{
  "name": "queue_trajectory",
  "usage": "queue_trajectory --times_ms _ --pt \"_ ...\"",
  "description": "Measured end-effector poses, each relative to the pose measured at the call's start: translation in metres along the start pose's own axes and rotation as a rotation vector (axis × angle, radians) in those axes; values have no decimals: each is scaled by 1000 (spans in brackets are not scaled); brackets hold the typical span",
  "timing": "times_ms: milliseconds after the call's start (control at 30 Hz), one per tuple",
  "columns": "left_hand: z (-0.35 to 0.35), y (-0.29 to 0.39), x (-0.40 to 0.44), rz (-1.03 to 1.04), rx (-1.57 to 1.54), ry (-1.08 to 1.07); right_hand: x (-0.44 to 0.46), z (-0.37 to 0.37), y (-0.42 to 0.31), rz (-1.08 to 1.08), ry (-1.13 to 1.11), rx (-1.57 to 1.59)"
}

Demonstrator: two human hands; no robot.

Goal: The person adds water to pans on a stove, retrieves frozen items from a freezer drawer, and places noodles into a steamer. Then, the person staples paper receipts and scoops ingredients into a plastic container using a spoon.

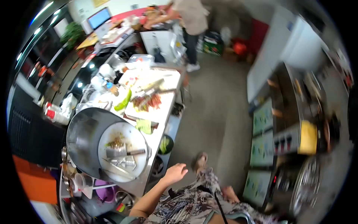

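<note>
Fingers (184, 170) of my left hand (175, 174) half-curled, nothing visibly held, out beside the pale-topped counter (138, 187). Can't pick out my right hand. Nearest gear: broad steel cleaver with dark handle (136, 152), on the round white board (128, 131) at the mouth of the big grey metal pot (82, 132). Reads as between steps, no contact. Taking the cleaver would call for a leftward reach, fingers wider.

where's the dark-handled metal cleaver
Head view, left: the cleaver lies on a round white surface, between the grey metal pot's wall and the left hand.
</note>
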State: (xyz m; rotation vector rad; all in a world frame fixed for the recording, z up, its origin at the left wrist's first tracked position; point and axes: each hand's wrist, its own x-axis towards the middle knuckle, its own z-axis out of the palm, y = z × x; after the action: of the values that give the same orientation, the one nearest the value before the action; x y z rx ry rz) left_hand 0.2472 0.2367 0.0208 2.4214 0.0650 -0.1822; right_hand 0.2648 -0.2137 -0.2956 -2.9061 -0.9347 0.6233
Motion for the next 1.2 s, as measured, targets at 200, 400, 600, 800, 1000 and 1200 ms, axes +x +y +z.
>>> queue_trajectory --times_ms 200,400,600,800,1000,1200 --pt "-66 93 164 43 32 -6 111 -262 93 613 -179 662" --pt "-128 128 336 -81 48 72 308 -390 251 94 80 636" --pt "-208 171 564 -87 20 40 480 -595 303 505 -31 947" --pt "-286 295 837 192 190 -95 619 -750 394 452 -11 938" --pt "-297 417 1093 718 27 67 714 -798 566 344 62 802" --pt "-309 485 1273 399 -90 -11 754 -743 730 175 91 166"
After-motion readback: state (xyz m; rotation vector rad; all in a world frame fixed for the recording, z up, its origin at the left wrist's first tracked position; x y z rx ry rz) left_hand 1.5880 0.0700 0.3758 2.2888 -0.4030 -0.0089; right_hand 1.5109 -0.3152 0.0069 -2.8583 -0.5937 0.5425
